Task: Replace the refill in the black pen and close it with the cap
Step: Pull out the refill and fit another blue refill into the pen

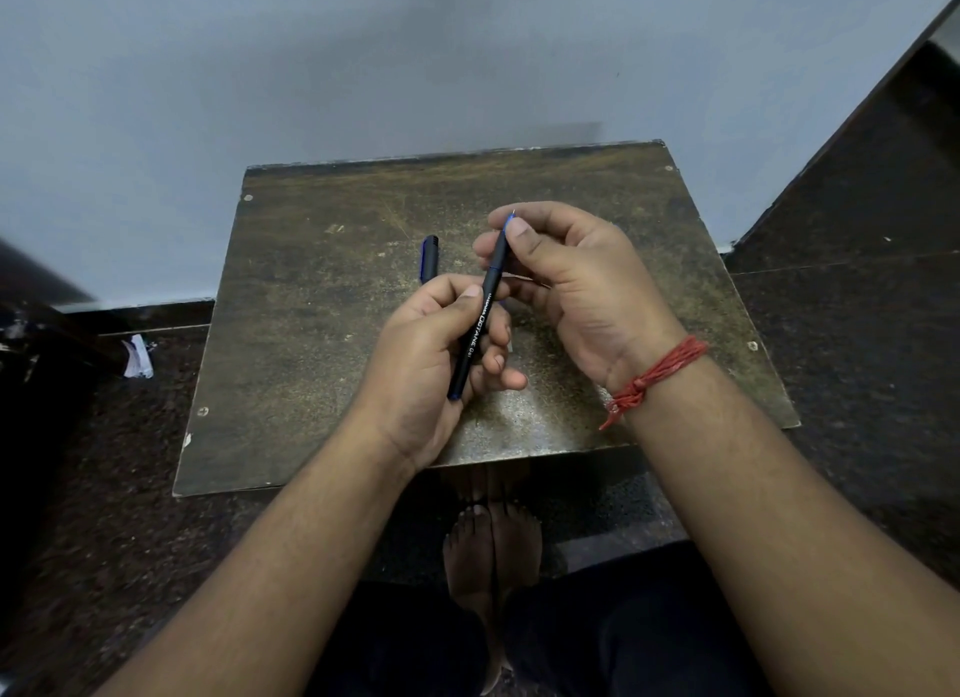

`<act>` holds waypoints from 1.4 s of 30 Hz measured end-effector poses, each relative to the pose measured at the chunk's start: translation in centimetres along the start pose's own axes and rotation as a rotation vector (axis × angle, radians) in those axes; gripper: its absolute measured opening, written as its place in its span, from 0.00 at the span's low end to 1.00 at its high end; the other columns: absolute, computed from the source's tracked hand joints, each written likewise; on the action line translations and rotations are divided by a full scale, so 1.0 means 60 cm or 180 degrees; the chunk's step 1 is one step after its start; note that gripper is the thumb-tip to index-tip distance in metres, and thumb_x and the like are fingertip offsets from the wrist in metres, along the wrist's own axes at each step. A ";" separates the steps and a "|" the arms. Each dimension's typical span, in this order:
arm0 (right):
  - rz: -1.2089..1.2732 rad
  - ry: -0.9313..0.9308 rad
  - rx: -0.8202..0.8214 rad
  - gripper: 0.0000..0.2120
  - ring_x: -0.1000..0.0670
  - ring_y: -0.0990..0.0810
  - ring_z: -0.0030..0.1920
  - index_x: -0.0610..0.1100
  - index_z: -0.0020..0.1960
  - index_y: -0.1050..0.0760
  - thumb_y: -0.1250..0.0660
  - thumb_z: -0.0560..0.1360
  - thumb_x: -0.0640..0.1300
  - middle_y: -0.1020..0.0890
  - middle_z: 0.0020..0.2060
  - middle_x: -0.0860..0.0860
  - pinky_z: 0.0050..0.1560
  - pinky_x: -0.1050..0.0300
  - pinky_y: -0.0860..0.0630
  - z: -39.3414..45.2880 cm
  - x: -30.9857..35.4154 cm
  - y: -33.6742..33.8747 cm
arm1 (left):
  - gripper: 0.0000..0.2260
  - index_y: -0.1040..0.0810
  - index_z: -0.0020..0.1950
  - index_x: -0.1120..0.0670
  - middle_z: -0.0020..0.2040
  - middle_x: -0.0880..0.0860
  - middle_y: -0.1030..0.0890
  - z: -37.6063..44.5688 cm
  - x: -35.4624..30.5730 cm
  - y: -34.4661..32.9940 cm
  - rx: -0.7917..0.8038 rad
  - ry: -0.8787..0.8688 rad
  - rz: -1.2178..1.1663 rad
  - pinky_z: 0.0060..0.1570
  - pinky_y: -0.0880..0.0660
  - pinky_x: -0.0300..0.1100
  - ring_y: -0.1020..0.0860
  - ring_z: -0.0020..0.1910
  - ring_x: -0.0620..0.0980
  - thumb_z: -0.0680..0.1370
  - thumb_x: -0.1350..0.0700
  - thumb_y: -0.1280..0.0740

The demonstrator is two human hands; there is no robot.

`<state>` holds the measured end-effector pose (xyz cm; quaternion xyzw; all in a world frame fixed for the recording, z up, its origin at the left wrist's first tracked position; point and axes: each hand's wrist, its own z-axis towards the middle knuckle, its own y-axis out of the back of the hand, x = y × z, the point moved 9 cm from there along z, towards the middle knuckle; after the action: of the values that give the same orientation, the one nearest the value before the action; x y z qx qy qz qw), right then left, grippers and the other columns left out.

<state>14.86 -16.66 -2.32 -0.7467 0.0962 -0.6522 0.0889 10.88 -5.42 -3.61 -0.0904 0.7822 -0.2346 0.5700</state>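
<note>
- A black pen (480, 306) with white lettering is held above the middle of a worn table (322, 332), slanting from its blue tip at 12 o'clock down to its tail at 6 o'clock.
- The left hand (431, 363) curls round the lower barrel, thumb pressed along it.
- The right hand (576, 285) pinches the tip end between thumb and fingers.
- The cap (429, 257), black with a blue clip, lies on the table at 10 o'clock from the pen, just beyond the left hand's fingers.
- A red thread band (657, 376) circles the right wrist.
- Bare feet (491, 551) show below the table's near edge, at 6 o'clock.
- A paper scrap (137, 357) lies on the dark floor at 9 o'clock.
</note>
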 end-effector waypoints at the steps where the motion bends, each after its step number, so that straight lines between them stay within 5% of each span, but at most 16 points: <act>1: -0.0024 0.0010 -0.0001 0.05 0.47 0.17 0.43 0.38 0.54 0.22 0.35 0.81 0.37 0.15 0.41 0.46 0.45 0.56 0.20 0.000 0.001 -0.001 | 0.08 0.26 0.53 0.61 0.31 0.53 0.25 0.000 0.000 0.000 -0.0002 0.0000 -0.0001 0.25 0.25 0.40 0.30 0.25 0.45 0.83 0.60 0.43; 5: -0.0110 0.0040 -0.0143 0.05 0.52 0.19 0.34 0.42 0.47 0.26 0.30 0.77 0.40 0.20 0.34 0.49 0.40 0.56 0.20 -0.001 0.002 0.001 | 0.08 0.27 0.55 0.61 0.31 0.53 0.25 -0.001 0.002 -0.002 0.0005 -0.0001 0.0018 0.25 0.25 0.40 0.30 0.25 0.46 0.83 0.60 0.43; 13: 0.0250 -0.0070 -0.0092 0.07 0.49 0.16 0.43 0.38 0.57 0.25 0.36 0.82 0.40 0.16 0.47 0.43 0.41 0.57 0.20 0.001 0.002 0.006 | 0.08 0.26 0.56 0.62 0.31 0.53 0.25 0.000 0.000 0.001 -0.0018 -0.0008 0.0003 0.25 0.26 0.39 0.30 0.25 0.45 0.83 0.61 0.44; 23: -0.0044 0.0024 -0.0090 0.05 0.48 0.21 0.37 0.43 0.45 0.24 0.29 0.76 0.40 0.20 0.38 0.46 0.39 0.56 0.22 0.003 0.002 0.007 | 0.09 0.26 0.57 0.62 0.31 0.53 0.25 -0.003 0.000 -0.005 0.0043 -0.0013 0.0021 0.25 0.25 0.39 0.30 0.26 0.46 0.83 0.61 0.44; 30: 0.0076 -0.0057 0.0050 0.08 0.50 0.17 0.42 0.36 0.56 0.22 0.35 0.81 0.39 0.16 0.45 0.44 0.42 0.57 0.20 0.000 -0.001 0.001 | 0.08 0.27 0.56 0.61 0.31 0.53 0.25 -0.001 -0.001 0.000 0.0006 -0.0025 0.0002 0.25 0.26 0.39 0.30 0.25 0.45 0.83 0.60 0.43; 42: 0.0023 0.0058 0.0082 0.03 0.50 0.20 0.36 0.39 0.46 0.24 0.32 0.78 0.38 0.19 0.35 0.47 0.38 0.58 0.22 0.003 0.005 0.000 | 0.08 0.27 0.55 0.62 0.31 0.53 0.27 0.000 -0.002 -0.005 0.0091 -0.0105 0.0031 0.24 0.26 0.39 0.31 0.25 0.46 0.84 0.60 0.43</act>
<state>15.10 -16.72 -2.07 -0.7391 0.0913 -0.6598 0.0999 10.90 -5.63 -3.37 -0.0822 0.7698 -0.2415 0.5852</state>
